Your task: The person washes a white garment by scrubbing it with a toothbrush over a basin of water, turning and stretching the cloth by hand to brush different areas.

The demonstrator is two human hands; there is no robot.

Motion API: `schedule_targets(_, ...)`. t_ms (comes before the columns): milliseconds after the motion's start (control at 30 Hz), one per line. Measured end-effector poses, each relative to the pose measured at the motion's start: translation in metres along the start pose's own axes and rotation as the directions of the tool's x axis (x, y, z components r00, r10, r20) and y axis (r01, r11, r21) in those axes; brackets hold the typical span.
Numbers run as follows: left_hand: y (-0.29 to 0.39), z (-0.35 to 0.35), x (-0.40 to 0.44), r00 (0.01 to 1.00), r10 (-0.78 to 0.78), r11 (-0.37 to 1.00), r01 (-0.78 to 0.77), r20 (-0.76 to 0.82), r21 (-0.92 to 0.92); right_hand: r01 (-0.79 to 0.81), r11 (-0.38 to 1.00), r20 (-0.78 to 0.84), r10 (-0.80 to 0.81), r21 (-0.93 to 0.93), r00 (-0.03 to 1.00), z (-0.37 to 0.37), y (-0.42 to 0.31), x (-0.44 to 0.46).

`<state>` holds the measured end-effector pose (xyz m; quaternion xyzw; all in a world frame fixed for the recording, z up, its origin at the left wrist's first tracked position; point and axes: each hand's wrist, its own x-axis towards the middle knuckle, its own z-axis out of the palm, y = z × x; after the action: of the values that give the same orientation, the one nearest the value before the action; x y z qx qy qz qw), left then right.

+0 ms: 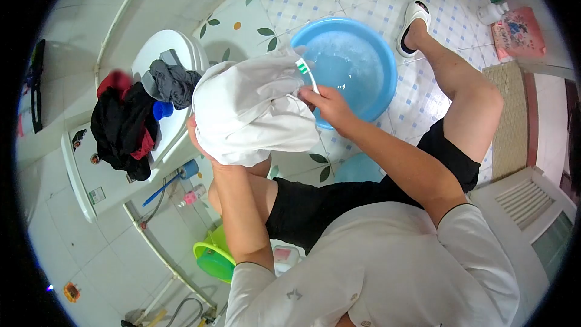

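A bunched white cloth [251, 109] is held up between my hands, left of a round blue basin [387, 72] with sudsy water in it. My left hand [200, 142] is at the cloth's left side, mostly hidden behind it, and supports it from there. My right hand [328, 106] is closed at the cloth's right edge, over the basin's near rim. A white toothbrush [311, 77] with green and white bristles stands up from its fingers, the head close to the cloth. Whether these fingers also pinch the fabric is unclear.
Dark and red clothes [124, 124], a grey cloth [172, 82] and a blue cup [162, 109] lie on the white toilet [162, 42] at left. A green basin [215, 254] and pink bottle [192, 195] are lower left. Bottles and a pink bag [518, 33] stand upper right.
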<state>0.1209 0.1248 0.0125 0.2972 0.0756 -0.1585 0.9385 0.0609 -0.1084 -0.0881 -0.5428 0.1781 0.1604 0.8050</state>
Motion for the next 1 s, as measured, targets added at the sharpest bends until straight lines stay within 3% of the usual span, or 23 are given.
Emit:
schedule_targets(67,0.001,0.003,0.000,1.000,0.011,1.000,-0.011,-0.011,0.012,0.053,0.998,-0.013,-0.053,-0.038,0.999,-0.003,0.003,0.005)
schedule_targets(133,-0.001,0.009,-0.002,0.999,0.036,0.998,-0.035,-0.017,0.053,0.119,0.963,-0.170,-0.162,-0.242,0.972,-0.005,-0.004,0.004)
schedule_targets(167,-0.002,0.009,-0.002,0.999,0.034,0.998,-0.033,-0.019,0.049,0.116,0.963,-0.171,-0.161,-0.245,0.972,-0.007,0.000,0.006)
schedule_targets(233,-0.003,0.010,-0.002,0.984,0.007,1.000,-0.002,0.176,-0.028,0.084,0.932,-0.028,-0.100,-0.353,0.995,-0.009,0.004,0.009)
schedule_targets(267,-0.003,0.011,-0.003,0.971,0.001,0.999,0.012,0.240,-0.052,0.083,0.931,-0.028,-0.099,-0.354,0.995,-0.010,0.007,0.011)
schedule_targets(333,-0.002,0.012,-0.004,0.990,-0.006,1.000,0.005,0.143,0.009,0.003,0.994,0.009,-0.002,-0.111,1.000,-0.005,0.002,0.015)
schedule_targets(433,-0.001,0.008,-0.005,1.000,0.008,1.000,-0.008,0.028,0.015,-0.118,0.987,0.028,0.121,-0.111,0.992,-0.001,-0.021,0.016)
schedule_targets(567,-0.002,0.014,-0.004,1.000,-0.004,0.998,0.005,-0.027,0.059,-0.115,0.985,0.073,0.125,-0.131,0.989,-0.005,-0.013,0.024)
schedule_targets(633,-0.001,0.013,-0.004,0.981,-0.098,0.991,0.111,0.166,-0.074,0.071,0.978,-0.134,-0.099,-0.194,0.986,-0.003,-0.012,0.027)
schedule_targets(667,0.000,0.013,-0.004,0.981,-0.094,0.991,0.108,0.167,-0.075,0.074,0.978,-0.131,-0.101,-0.197,0.986,-0.007,-0.013,0.027)
schedule_targets(733,0.001,0.015,-0.005,0.984,-0.103,0.988,0.118,0.143,-0.098,0.289,0.918,-0.312,-0.368,-0.273,0.876,-0.022,-0.036,0.020)
schedule_targets(833,0.001,0.017,-0.005,0.997,-0.077,0.997,0.077,0.024,-0.006,0.333,0.832,-0.328,-0.497,-0.444,0.803,-0.051,-0.074,0.014)
schedule_targets(933,0.001,0.015,-0.003,0.998,-0.056,0.998,0.056,0.011,0.005,0.418,0.778,-0.275,-0.578,-0.468,0.768,-0.063,-0.118,0.004)
schedule_targets(1000,0.001,0.014,-0.003,0.997,-0.074,0.997,0.074,0.031,0.009,0.373,0.807,-0.305,-0.537,-0.458,0.786,-0.063,-0.140,0.001)
